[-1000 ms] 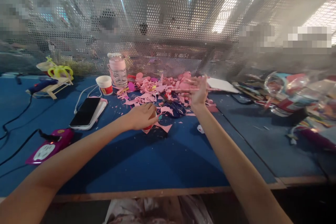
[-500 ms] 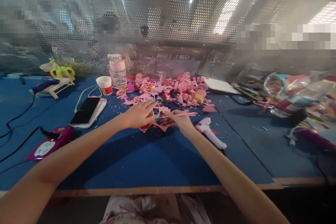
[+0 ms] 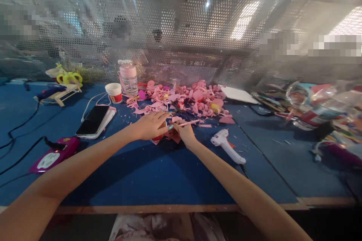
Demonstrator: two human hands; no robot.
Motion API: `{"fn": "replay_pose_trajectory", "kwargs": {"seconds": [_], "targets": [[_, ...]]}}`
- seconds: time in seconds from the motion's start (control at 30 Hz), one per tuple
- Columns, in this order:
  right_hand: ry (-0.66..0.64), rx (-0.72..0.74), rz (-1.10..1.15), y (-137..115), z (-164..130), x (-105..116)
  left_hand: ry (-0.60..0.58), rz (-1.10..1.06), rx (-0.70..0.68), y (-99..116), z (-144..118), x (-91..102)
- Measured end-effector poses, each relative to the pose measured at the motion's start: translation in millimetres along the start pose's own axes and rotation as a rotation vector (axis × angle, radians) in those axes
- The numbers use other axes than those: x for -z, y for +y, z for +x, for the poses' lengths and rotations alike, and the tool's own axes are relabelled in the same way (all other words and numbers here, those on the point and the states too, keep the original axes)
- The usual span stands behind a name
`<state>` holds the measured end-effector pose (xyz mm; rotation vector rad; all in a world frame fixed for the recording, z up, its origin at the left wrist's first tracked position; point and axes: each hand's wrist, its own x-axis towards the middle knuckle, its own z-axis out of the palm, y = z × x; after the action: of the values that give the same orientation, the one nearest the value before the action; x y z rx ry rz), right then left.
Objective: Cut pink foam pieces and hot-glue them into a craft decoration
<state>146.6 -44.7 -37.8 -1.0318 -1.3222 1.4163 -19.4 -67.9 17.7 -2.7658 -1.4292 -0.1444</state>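
Pink strip [image 3: 189, 123], thin and stick-like, pinched at its near end by the right hand [image 3: 183, 132], free end pointing right and slightly away over the table [image 3: 158, 173]. Right hand curled closed around that end, fingers tucked, resting just behind the middle of the blue surface. Left hand [image 3: 149, 124] immediately beside it, nearly touching, palm down with fingers loosely bent over a small red object [image 3: 157, 138]; only a sliver of red showing beneath the palm, so whether gripped or merely covered cannot be told. Pink scraps [image 3: 175, 137] lying flat under and between both hands. Farther back, touching the strip's far end, a wide heap of pink paper cuttings [image 3: 183, 99] spread across the table's rear centre. To the right of the hands, well clear, a white glue gun [image 3: 226, 145] lying on its side, nozzle toward the heap. To the left, a phone [image 3: 93, 120] face up on a white case, near a paper cup [image 3: 114, 92] and a clear bottle [image 3: 128, 77] with a pink lid. Nearer the left edge, a magenta power strip [image 3: 53, 156] with dark cords. Behind everything, a perforated metal screen [image 3: 181, 26].
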Motion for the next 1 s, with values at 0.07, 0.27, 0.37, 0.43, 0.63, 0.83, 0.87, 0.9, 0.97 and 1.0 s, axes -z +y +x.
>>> {"fn": "replay_pose_trajectory", "kwargs": {"seconds": [0.07,0.27,0.37,0.43,0.63,0.83,0.87,0.9,0.97,1.0], "targets": [[-0.008,0.008,-0.021,0,-1,0,0.007,0.001,0.003,0,0,-0.3],[0.019,0.039,-0.104,-1,-5,3,0.023,-0.007,0.002,1,0,-1.2],[0.03,0.047,-0.14,1,-9,5,0.023,-0.014,-0.005,1,0,-1.6],[0.031,0.049,-0.167,1,-12,5,0.026,-0.018,-0.01,0,1,-1.8],[0.034,0.105,-0.262,-1,-24,3,0.027,-0.01,0.002,1,0,-1.3],[0.062,0.204,-0.359,-2,-35,1,0.019,0.028,-0.001,4,-1,2.1],[0.064,0.218,-0.376,-2,-37,1,0.016,0.03,0.002,4,-1,2.6],[0.064,0.23,-0.391,-2,-39,0,0.013,0.03,0.006,4,-1,2.9],[0.063,0.248,-0.418,-2,-43,-1,0.01,0.028,0.008,4,-1,3.1],[0.062,0.256,-0.43,-2,-45,-1,0.011,0.026,0.007,4,-1,3.1]]}}
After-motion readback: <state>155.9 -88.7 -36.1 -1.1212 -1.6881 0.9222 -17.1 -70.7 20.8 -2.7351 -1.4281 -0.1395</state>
